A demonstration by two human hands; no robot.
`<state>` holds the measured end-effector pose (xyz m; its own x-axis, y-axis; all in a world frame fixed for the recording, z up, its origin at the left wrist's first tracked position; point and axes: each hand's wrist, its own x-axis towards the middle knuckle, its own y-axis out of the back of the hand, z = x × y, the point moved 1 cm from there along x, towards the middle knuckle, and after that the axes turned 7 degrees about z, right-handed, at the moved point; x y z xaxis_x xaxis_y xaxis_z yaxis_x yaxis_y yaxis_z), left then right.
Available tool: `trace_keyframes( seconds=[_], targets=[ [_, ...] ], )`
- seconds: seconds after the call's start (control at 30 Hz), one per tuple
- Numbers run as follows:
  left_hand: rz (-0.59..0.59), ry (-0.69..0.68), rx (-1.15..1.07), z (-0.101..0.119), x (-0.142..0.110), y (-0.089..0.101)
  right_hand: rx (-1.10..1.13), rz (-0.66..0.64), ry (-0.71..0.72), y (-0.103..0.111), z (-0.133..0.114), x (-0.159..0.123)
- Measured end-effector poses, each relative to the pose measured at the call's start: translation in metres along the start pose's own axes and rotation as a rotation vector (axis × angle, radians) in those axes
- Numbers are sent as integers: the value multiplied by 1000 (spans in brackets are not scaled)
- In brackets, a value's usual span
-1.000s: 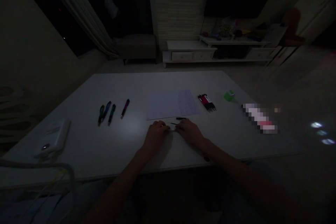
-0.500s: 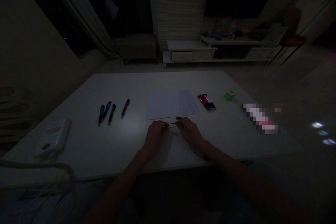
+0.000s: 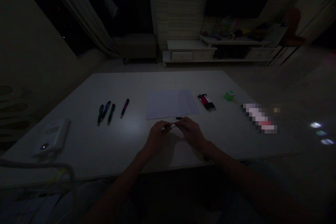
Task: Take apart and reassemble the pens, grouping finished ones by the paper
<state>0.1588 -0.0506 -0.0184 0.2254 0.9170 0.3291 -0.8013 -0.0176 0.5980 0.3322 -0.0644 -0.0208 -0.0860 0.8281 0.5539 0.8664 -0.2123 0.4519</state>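
My left hand [image 3: 157, 134] and my right hand [image 3: 192, 133] meet low over the table, close to the near edge of the paper. Their fingertips pinch a small, thin white and dark pen-like piece [image 3: 172, 125] from both sides. Dim light and the fingers hide most of it, so its exact kind is unclear. Just beyond my right fingers lies a short dark piece [image 3: 179, 118]. The sheet of paper [image 3: 162, 105] is flat, with handwriting on its right part.
Several dark pens with coloured barrels [image 3: 111, 113] lie on the left of the white table [image 3: 126, 154]. A row of red and black pens [image 3: 207, 102] is right of the paper, with a green box [image 3: 229, 95] beyond. A white power strip [image 3: 54, 136] sits at far left.
The fingertips of my two hands have come closer together around the small piece. It now shows less and looks more tilted. The pens and paper stay where they were.
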Motion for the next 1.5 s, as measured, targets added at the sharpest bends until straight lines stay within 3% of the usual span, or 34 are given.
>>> trace_keyframes(
  seconds=[0.2, 0.4, 0.53, 0.77, 0.97, 1.2, 1.37, 1.5],
  targets=[
    [27, 43, -91, 1, 1, 0, 9, 63, -38, 7, 8, 8],
    [109, 173, -389, 1, 4, 5, -324, -77, -158, 10, 33, 1],
    [116, 170, -446, -3, 6, 6, -413, -108, -130, 4, 38, -3],
    [94, 162, -250, -10, 4, 5, -428, -63, -127, 12, 32, 6],
    [78, 76, -196, -17, 0, -2, -311, 5, 34, 24, 19, 4],
    [51, -79, -10, -9, 2, 1, -278, 19, 165, 25, 22, 4],
    [-79, -178, 292, -2, -4, 0, -276, -91, 264, 27, 15, 6],
    [-206, -228, 396, -1, -9, -4, -234, -149, 257, 24, 9, 4]
  ],
)
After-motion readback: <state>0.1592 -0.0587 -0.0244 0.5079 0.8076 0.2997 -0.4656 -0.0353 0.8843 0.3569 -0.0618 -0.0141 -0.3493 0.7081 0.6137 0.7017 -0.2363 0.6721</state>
